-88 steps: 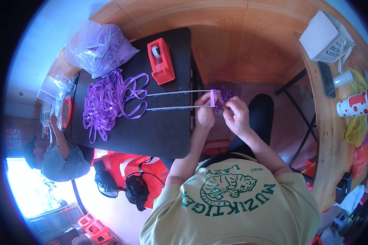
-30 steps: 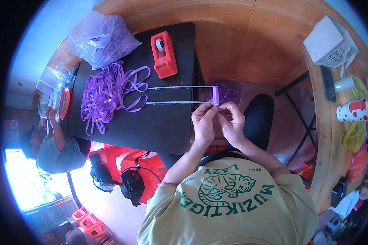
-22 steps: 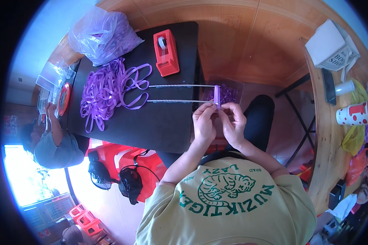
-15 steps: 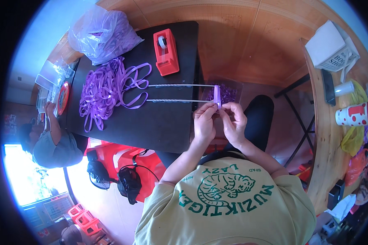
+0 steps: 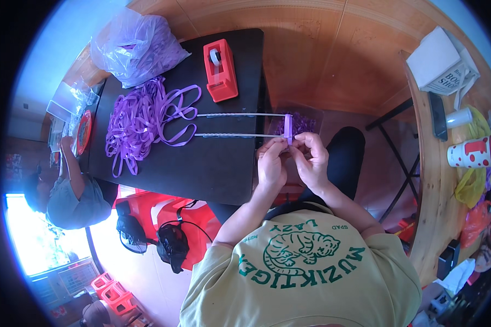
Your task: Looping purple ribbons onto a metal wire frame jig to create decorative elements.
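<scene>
One bare left hand point(image 5: 271, 163) and one bare right hand point(image 5: 312, 162) pinched a flat purple fabric-like ribbon point(image 5: 288, 126), seemingly light, soft and best gripped near its end, right of the black rectangular table point(image 5: 218, 169).

It looks like a small handicraft workroom, though whether in a home or a shop cannot be told; a black table point(image 5: 218, 169) carries heaped purple ribbon point(image 5: 133, 125), a bulging plastic bag point(image 5: 142, 49) and a red tape dispenser point(image 5: 220, 76); another person point(image 5: 77, 204) is beside it; red plastic stools point(image 5: 113, 291), a wood-toned wall point(image 5: 305, 54) and a spotted cup point(image 5: 471, 152) look everyday.
</scene>
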The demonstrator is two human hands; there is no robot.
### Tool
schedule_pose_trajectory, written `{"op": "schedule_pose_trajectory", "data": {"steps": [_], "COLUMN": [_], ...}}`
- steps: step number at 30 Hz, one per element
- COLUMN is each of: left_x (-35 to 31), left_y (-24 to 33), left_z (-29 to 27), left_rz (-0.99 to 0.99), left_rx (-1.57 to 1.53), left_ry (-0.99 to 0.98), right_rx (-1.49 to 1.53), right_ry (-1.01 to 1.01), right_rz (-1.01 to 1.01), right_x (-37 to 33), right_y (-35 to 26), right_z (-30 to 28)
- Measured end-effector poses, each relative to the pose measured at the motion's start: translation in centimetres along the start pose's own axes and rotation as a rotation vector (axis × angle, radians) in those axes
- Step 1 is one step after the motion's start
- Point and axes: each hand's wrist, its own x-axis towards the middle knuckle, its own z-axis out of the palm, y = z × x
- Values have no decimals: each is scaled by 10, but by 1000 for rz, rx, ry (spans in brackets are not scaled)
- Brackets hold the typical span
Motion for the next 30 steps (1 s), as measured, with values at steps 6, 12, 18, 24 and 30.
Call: {"op": "schedule_pose_trajectory", "data": {"steps": [6, 12, 18, 24, 30], "left_x": [2, 2, 2, -6, -11], "left_y": [-4, -4, -4, 1, 9], "left_z": [-1, 4, 0, 1, 5], "left_rz": [63, 100, 114, 91, 58], "left_rx": [97, 120, 175, 231, 216], "left_ry": [5, 11, -17, -23, -8], "right_rx": [-24, 24, -18, -100, -101], "right_ry": [5, 27, 38, 31, 22], "right_rz": [-2, 19, 32, 22, 27], "right_x": [1, 0, -4, -8, -7], "right_y": [-3, -2, -8, -8, -11], "right_z": [0, 0, -2, -9, -10]}}
